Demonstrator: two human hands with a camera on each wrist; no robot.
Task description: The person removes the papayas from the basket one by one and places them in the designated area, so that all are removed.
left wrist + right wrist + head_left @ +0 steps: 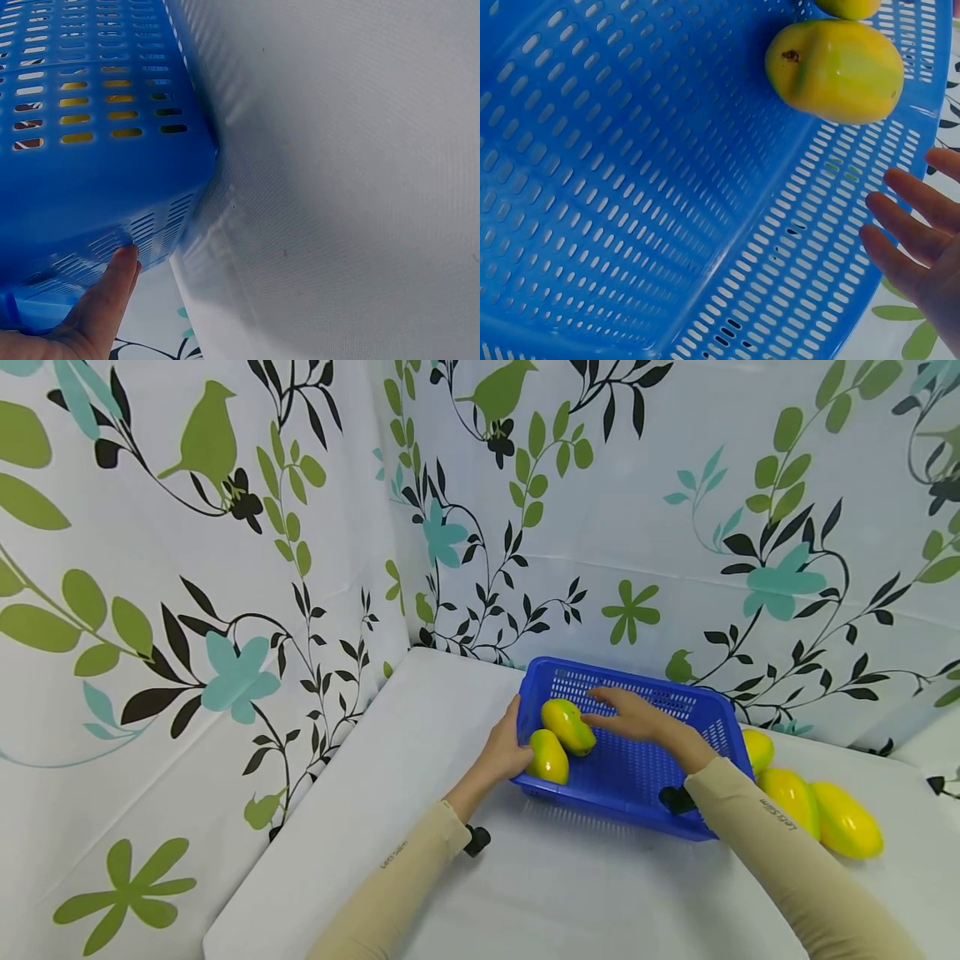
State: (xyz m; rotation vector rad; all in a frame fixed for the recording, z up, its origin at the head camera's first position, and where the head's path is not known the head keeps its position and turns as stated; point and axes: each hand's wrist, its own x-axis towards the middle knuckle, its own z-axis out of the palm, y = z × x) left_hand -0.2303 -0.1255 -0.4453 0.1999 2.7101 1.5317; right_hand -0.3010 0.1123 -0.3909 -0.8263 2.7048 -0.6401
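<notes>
A blue plastic basket (615, 802) with slotted walls stands on the white table. Two yellow-green mangoes lie at its left end: one mango (567, 727) behind, the other mango (548, 758) in front. My left hand (504, 750) holds the basket's left side, its fingers (112, 292) straight along the outer wall and its thumb at the rim. Over the basket, beside the rear mango, hovers my right hand (630, 714) with fingers spread and nothing held. The right wrist view shows those fingers (911, 225) apart from a mango (836, 71).
Right of the basket, partly behind the right sleeve, three more mangoes rest on the table: a rear mango (758, 749), a middle mango (791, 797) and a front mango (847, 821). A patterned curtain (600, 552) hangs behind and to the left of the table (360, 827).
</notes>
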